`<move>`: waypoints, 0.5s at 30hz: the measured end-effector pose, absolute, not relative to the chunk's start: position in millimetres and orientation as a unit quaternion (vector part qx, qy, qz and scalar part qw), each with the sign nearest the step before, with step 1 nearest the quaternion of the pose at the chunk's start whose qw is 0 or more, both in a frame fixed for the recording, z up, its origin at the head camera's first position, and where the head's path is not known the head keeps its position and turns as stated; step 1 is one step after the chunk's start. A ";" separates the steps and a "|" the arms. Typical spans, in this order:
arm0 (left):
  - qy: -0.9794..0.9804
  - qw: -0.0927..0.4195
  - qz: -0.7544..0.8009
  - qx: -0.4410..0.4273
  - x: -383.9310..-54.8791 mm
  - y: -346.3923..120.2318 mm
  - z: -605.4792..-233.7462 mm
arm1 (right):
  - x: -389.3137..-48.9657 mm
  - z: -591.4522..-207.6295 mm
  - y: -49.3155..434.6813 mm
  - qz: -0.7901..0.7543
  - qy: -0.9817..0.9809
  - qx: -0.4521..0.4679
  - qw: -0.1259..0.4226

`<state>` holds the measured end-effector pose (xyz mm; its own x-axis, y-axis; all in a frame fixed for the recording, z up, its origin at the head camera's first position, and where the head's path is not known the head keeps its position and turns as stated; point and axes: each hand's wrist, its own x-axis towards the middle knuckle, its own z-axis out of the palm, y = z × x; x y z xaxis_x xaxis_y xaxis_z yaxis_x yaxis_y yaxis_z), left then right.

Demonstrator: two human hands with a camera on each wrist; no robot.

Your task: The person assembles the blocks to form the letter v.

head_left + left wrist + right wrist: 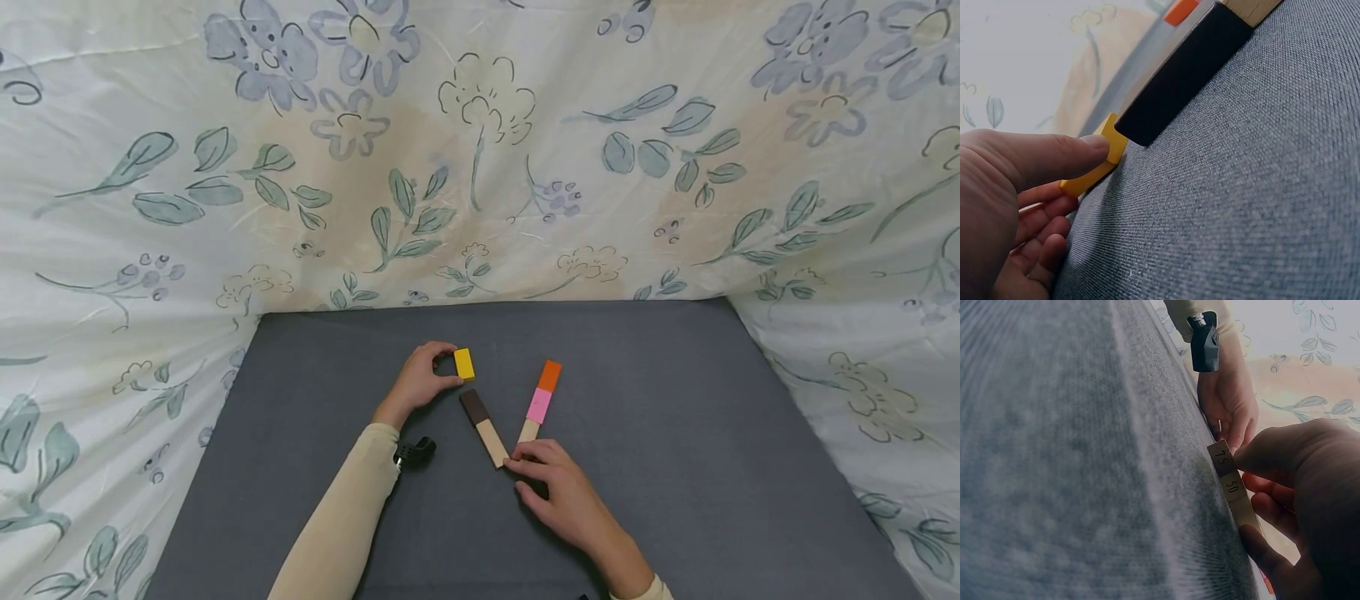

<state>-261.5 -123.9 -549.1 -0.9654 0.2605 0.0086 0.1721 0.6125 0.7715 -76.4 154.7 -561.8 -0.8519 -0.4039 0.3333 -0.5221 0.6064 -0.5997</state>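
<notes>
My left hand pinches a yellow block between thumb and fingers, low over the grey surface. Just below it lies a dark brown block, end to end with a plain wooden block. To the right, an orange block, a pink block and another plain wooden block form a second slanting row. Where the two rows draw together at the bottom, my right hand rests its fingertips on the wooden ends, partly covering them. Printed numbers show on block sides in the right wrist view.
A dark grey cloth surface lies under everything. Flower-patterned fabric hangs behind it and down both sides. A small black wrist device sits on the left wrist.
</notes>
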 end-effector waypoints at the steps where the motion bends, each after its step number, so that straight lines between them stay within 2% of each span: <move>1: 0.897 0.052 0.423 0.119 -261.5 -124.0 -549.2 | -76.4 -561.9 154.7 0.360 -0.893 0.259 0.082; 15: 0.894 0.057 0.431 0.109 -259.4 -125.5 -547.7 | -76.6 -562.6 154.7 0.357 -0.892 0.263 0.086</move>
<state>-259.4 -125.5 -547.7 -0.9697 0.2442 -0.0076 0.1459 0.6039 0.7836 -76.6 154.7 -562.6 -0.8471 -0.4067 0.3420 -0.5303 0.6065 -0.5924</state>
